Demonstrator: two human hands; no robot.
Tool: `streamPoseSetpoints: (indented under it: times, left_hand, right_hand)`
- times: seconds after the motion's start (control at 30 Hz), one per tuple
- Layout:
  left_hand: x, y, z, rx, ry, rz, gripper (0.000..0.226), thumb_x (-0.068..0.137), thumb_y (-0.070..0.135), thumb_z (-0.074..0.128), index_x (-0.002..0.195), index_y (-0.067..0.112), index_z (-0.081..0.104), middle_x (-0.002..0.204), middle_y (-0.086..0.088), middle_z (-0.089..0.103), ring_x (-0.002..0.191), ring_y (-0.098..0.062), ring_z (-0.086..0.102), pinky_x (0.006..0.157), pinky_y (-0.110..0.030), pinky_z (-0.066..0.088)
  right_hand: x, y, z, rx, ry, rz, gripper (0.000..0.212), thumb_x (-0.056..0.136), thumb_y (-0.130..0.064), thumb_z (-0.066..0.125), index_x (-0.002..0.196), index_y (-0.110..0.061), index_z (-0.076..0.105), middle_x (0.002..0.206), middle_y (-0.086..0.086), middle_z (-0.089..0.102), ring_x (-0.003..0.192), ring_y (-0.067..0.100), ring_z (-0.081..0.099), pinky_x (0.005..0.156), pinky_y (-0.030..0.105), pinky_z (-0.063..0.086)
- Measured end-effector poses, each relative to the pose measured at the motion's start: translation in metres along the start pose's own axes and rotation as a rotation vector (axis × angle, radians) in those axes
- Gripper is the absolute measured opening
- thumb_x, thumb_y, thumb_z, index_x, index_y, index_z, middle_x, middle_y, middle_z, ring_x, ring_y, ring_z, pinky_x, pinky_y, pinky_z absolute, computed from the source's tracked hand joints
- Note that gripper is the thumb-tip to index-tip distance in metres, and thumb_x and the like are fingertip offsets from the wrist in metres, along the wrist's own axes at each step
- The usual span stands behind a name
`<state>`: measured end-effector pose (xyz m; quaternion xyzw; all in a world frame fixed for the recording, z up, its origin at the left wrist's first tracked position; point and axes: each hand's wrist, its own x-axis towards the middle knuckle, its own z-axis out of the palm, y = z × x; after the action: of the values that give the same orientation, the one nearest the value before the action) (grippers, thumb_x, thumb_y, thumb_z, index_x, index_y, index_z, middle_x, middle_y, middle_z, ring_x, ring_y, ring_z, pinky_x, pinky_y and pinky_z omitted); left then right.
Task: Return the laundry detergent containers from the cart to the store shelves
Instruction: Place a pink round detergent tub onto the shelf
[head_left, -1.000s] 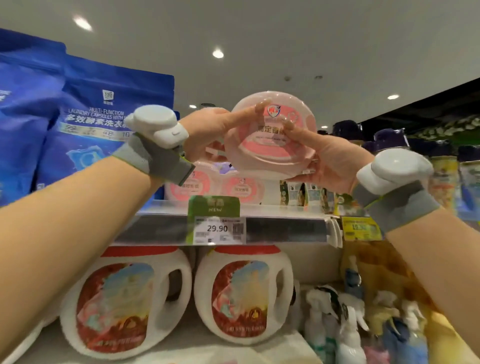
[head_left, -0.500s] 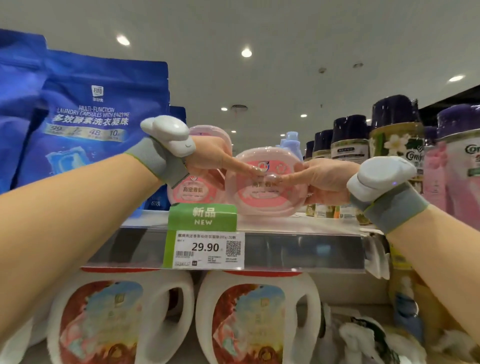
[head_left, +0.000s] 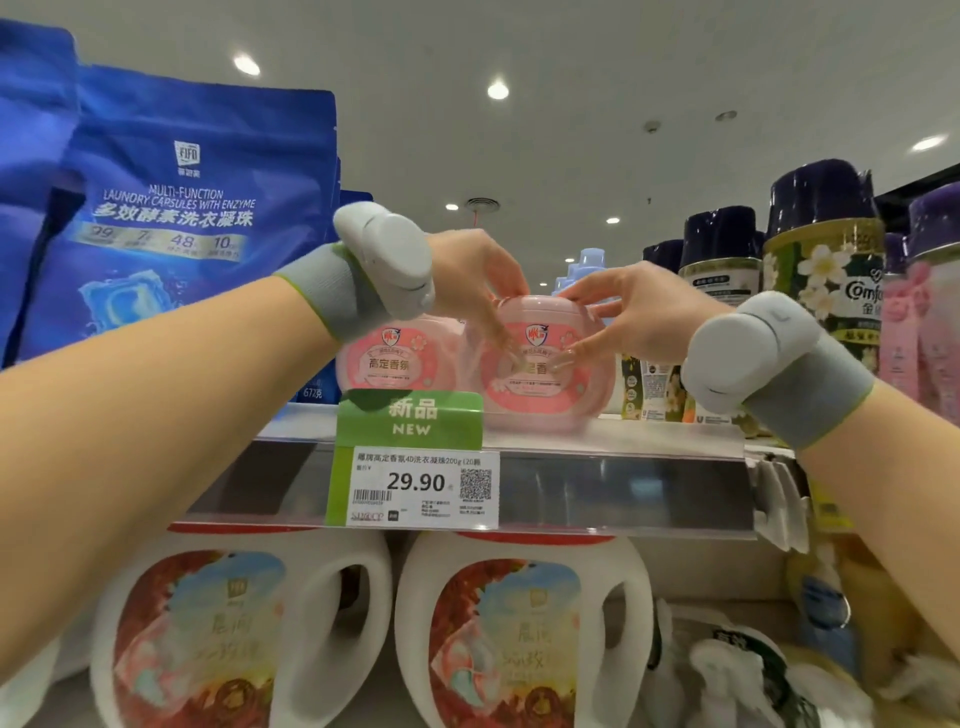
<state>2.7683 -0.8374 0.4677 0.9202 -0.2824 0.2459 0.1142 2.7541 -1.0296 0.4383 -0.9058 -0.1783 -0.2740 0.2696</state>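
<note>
We have just lowered the pink tub (head_left: 540, 364) onto the shelf (head_left: 623, 436), at three o'clock of its twin (head_left: 400, 358); left hand (head_left: 475, 280) and right hand (head_left: 639, 312) fingers spread, touching its front. This return looks nearly finished.

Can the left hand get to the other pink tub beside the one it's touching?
Probably yes. The left hand is right above the second pink tub, which stands at the shelf front with nothing before it but the green price tag.
</note>
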Motion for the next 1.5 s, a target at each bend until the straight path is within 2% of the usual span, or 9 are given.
streamPoseSetpoints:
  times: [0.07,0.2,0.47,0.63,0.8,0.93,1.07,1.23,1.5]
  left_hand:
    - [0.005,0.002,0.003,0.077,0.032,0.014,0.050,0.067,0.039,0.085,0.113,0.028,0.070,0.108,0.015,0.070,0.103,-0.008,0.063,0.074,-0.019,0.044]
    - [0.016,-0.002,0.013,0.123,0.039,0.010,0.050,0.071,0.037,0.083,0.117,0.023,0.068,0.115,0.007,0.070,0.108,-0.016,0.064,0.093,-0.031,0.049]
    - [0.037,-0.016,0.029,0.192,-0.023,-0.005,0.058,0.073,0.035,0.082,0.123,0.013,0.062,0.120,-0.003,0.066,0.111,-0.025,0.062,0.097,-0.040,0.050]
    - [0.036,-0.018,0.027,0.157,-0.070,0.014,0.053,0.078,0.035,0.078,0.123,0.011,0.063,0.121,-0.005,0.067,0.115,-0.026,0.061,0.098,-0.039,0.048]
    - [0.016,-0.018,0.012,0.070,0.061,0.019,0.043,0.084,0.036,0.072,0.124,0.019,0.064,0.123,0.005,0.065,0.108,-0.012,0.060,0.085,-0.022,0.040]
    - [-0.022,-0.018,-0.009,-0.075,0.247,0.026,0.023,0.085,0.029,0.073,0.105,0.019,0.072,0.102,0.004,0.072,0.094,-0.014,0.068,0.092,-0.035,0.053]
    - [-0.075,-0.014,-0.012,-0.121,0.487,0.085,0.011,0.088,0.023,0.066,0.096,0.018,0.072,0.093,0.000,0.073,0.084,-0.014,0.067,0.082,-0.031,0.053]
    - [-0.160,-0.013,-0.004,-0.108,0.674,0.128,0.013,0.086,0.024,0.060,0.091,0.015,0.069,0.085,0.001,0.071,0.075,-0.012,0.066,0.076,-0.035,0.054]
    - [-0.336,-0.010,0.017,0.046,0.629,-0.067,0.017,0.084,0.023,0.057,0.092,0.012,0.068,0.085,0.000,0.069,0.077,-0.017,0.066,0.076,-0.040,0.053]
  right_hand:
    - [0.008,0.002,0.002,-0.080,0.013,-0.015,0.055,0.066,-0.022,0.087,0.117,-0.024,0.068,0.113,-0.005,0.068,0.106,0.015,0.062,0.092,0.030,0.050]
    - [0.024,0.009,0.005,-0.203,-0.012,-0.015,0.050,0.072,-0.020,0.083,0.119,-0.022,0.066,0.112,-0.002,0.068,0.104,0.017,0.063,0.084,0.026,0.050]
    - [0.048,0.015,0.015,-0.483,-0.104,0.007,0.039,0.090,-0.010,0.059,0.129,-0.012,0.057,0.122,0.009,0.061,0.098,0.021,0.054,0.079,0.030,0.044]
    - [0.048,0.013,0.016,-0.521,-0.120,0.025,0.045,0.088,-0.015,0.065,0.132,-0.013,0.053,0.125,0.009,0.059,0.103,0.024,0.056,0.080,0.029,0.042]
    - [0.032,0.000,0.014,-0.360,0.110,0.016,0.052,0.086,-0.023,0.069,0.134,-0.016,0.051,0.133,0.007,0.054,0.122,0.023,0.051,0.087,0.026,0.040]
    - [0.004,-0.042,0.011,-0.099,0.361,-0.056,0.029,0.086,-0.020,0.067,0.114,-0.015,0.063,0.116,0.002,0.065,0.107,0.017,0.059,0.083,0.023,0.043]
    - [-0.038,-0.083,0.026,0.047,0.487,-0.189,0.012,0.088,-0.020,0.062,0.099,-0.017,0.064,0.098,-0.003,0.069,0.095,0.013,0.064,0.087,0.029,0.051]
    - [-0.096,-0.125,0.061,0.160,0.508,-0.330,0.007,0.088,-0.017,0.062,0.095,-0.017,0.065,0.091,-0.007,0.068,0.086,0.007,0.065,0.081,0.030,0.054]
    - [-0.208,-0.179,0.140,0.391,0.288,-0.431,0.008,0.084,-0.011,0.063,0.091,-0.009,0.065,0.087,0.002,0.069,0.081,0.013,0.066,0.080,0.033,0.051]
